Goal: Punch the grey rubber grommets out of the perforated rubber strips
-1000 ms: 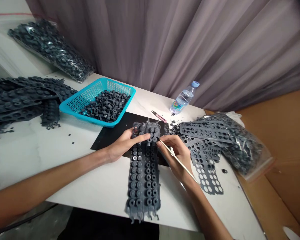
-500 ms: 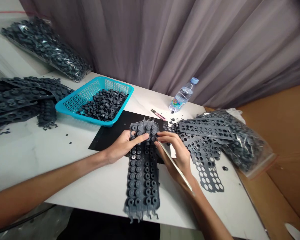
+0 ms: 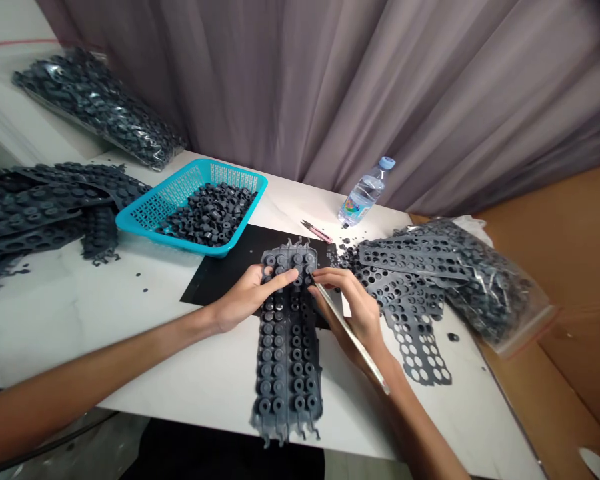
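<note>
A long grey rubber sheet (image 3: 287, 360) studded with small round parts lies on the white table (image 3: 130, 333), its far end on a black mat (image 3: 220, 267). My left hand (image 3: 247, 297) presses down on the sheet's far end with its fingers laid across the studs. My right hand (image 3: 353, 307) pinches a thin metal rod (image 3: 353, 337), whose tip touches the sheet's right edge near the far end. The rod runs back along my right wrist.
A turquoise basket (image 3: 150, 210) of loose black rubber rings stands at the back left. Punched-out grey sheets (image 3: 405, 287) and a clear bag (image 3: 490, 293) lie on the right. More studded sheets (image 3: 40, 207) lie left; a water bottle (image 3: 365, 193) and small snips (image 3: 316, 231) are behind.
Both hands stay on the sheet's far end; the right hand and the rod tip have shifted slightly towards the sheet's corner. The view has drifted a little.
</note>
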Demonstrator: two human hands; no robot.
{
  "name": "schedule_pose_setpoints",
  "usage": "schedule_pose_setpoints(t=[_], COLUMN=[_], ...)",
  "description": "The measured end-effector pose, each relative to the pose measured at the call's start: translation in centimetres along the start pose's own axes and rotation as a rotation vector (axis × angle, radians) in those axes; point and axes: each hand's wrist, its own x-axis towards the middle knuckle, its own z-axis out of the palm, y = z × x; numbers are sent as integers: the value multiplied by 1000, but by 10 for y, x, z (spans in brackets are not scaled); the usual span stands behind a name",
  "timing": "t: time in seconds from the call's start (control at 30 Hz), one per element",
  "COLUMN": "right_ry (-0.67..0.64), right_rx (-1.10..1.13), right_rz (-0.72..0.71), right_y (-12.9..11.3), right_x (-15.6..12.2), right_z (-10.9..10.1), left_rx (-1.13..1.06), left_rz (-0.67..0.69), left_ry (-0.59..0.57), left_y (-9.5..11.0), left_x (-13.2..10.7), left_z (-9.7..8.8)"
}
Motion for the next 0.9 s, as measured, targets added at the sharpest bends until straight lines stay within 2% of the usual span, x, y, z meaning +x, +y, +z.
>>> schedule_pose_setpoints(t=[0.37,0.57,0.77,0.9], right_ry=[-23,-25,-50,-35], right_rx=[-12,-29,-192,-337], right_rz=[59,33,16,-72], right_y=[-5,-1,6,11], right_x=[3,2,-2,-3], right_z=[-3,-2,2,6], left_rx=[52,61,31,39], left_rz=[8,9,13,13], left_ry=[5,12,1,4], left_y=[-1,0,-3,-5], left_x=[0,-1,1,2], left_z=[0,1,1,1])
